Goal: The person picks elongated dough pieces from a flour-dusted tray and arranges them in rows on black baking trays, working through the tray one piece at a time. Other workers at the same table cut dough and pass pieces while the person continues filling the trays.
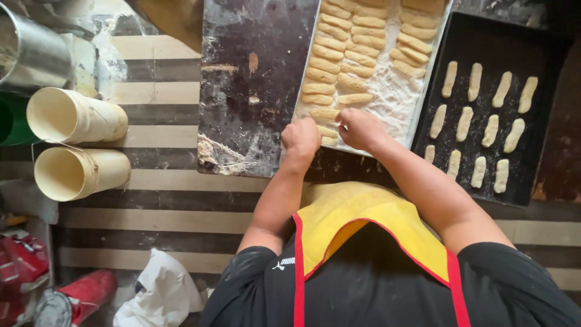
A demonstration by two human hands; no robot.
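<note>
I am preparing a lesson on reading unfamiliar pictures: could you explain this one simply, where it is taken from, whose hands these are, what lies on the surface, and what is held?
There is one picture, from a camera worn on a person's head, looking straight down. No machine is involved, just two bare hands. The left hand and the right hand rest at the near end of a floured pale tray filled with rows of finger-shaped dough pieces. Both touch pieces there; whether either grips one is unclear. Beside it, a black tray holds more spaced-out pieces. On the left lie two cream tubes on their sides. The person wears a yellow apron.
</note>
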